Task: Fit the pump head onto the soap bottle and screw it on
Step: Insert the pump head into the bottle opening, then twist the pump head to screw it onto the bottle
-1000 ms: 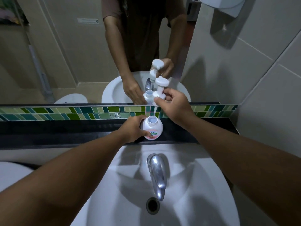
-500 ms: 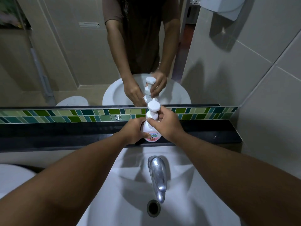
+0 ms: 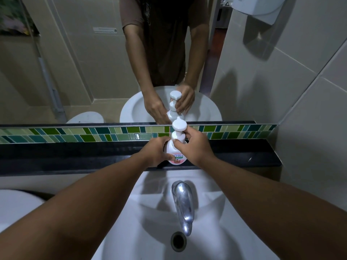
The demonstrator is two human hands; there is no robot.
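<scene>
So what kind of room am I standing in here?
Most likely a bathroom or washroom: a white sink with a chrome tap, a wall mirror above a tiled ledge, and a soap bottle.

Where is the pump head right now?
In the head view, centre: the pump head sits atop the soap bottle on the black ledge, gripped by the right hand, behind the faucet.

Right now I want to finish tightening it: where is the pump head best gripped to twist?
Grip the pump head's ribless round collar, pinching from the right as the right hand does; the left hand steadies the upright soap bottle. The flat top would likely just press down.
</scene>
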